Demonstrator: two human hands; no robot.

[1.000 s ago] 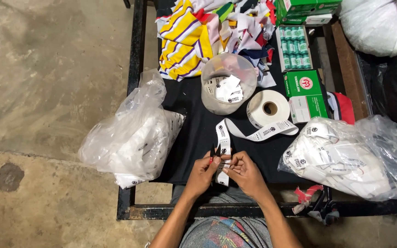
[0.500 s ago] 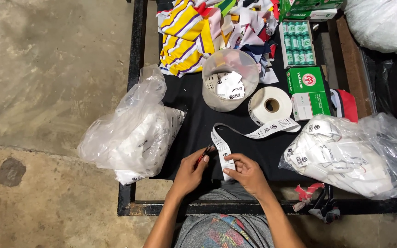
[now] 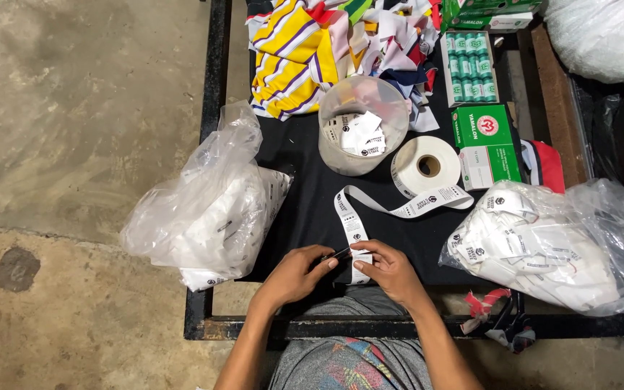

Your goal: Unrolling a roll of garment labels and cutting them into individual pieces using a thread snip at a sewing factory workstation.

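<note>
A black-topped table (image 3: 305,209) fills the middle of the frame. Two clear plastic bags of white labels are seen on it: one bag (image 3: 207,209) at centre left, another bag (image 3: 543,242) at lower right. Striped fabric pieces (image 3: 290,58) are heaped at the top. A round tub (image 3: 362,126) of cut labels stands beside a roll (image 3: 426,165). The label tape (image 3: 355,231) is pinched by the right hand (image 3: 391,271) at lower centre; small snips (image 3: 335,254) are gripped by the left hand (image 3: 294,274).
</note>
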